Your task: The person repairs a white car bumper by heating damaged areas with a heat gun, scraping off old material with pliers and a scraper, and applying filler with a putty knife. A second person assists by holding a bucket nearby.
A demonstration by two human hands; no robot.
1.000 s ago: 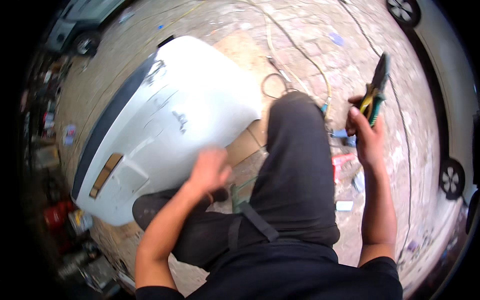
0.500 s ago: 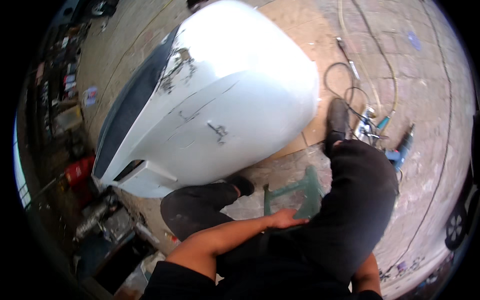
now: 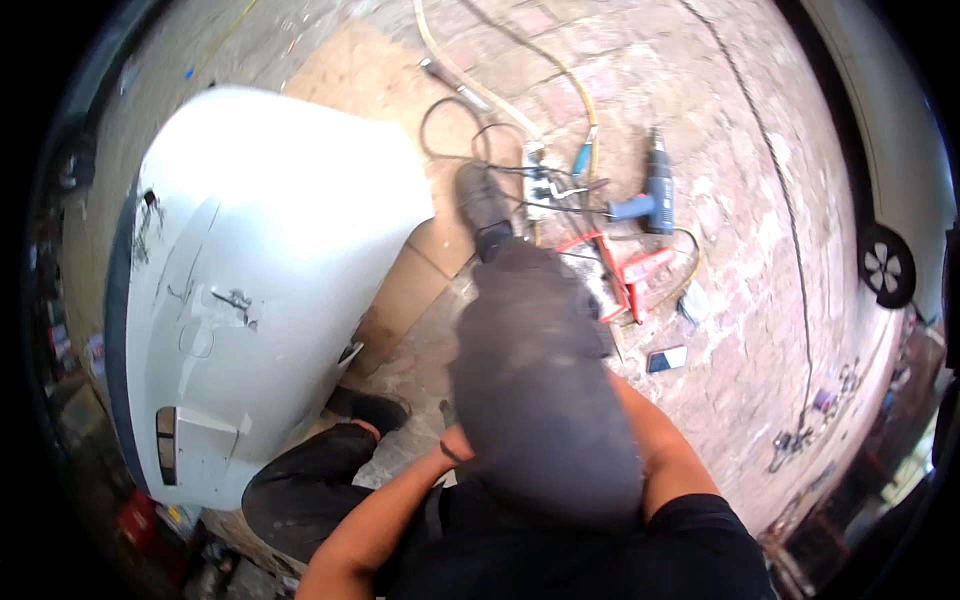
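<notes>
My left forearm [image 3: 385,500] runs up from the lower edge and its hand disappears under my raised right leg [image 3: 535,400] in dark trousers. On the other side of that leg only my right forearm [image 3: 665,455] shows; its hand is hidden as well. A large white car bumper [image 3: 250,270] with scuffs and a crack lies to my left, close to my left knee [image 3: 290,485]. My right shoe [image 3: 482,205] points at a power strip [image 3: 535,180].
A blue power tool [image 3: 652,192], red-handled tools [image 3: 620,272], hoses and cables [image 3: 560,90] lie on the brick paving ahead. Cardboard [image 3: 405,290] lies under the bumper's edge. A small flat card-like object [image 3: 666,358] is near my right. A parked car's wheel [image 3: 886,266] stands far right.
The view has swung right and down. My right leg now fills the centre and covers both hands; a second ago my right hand held pliers up at the right.
</notes>
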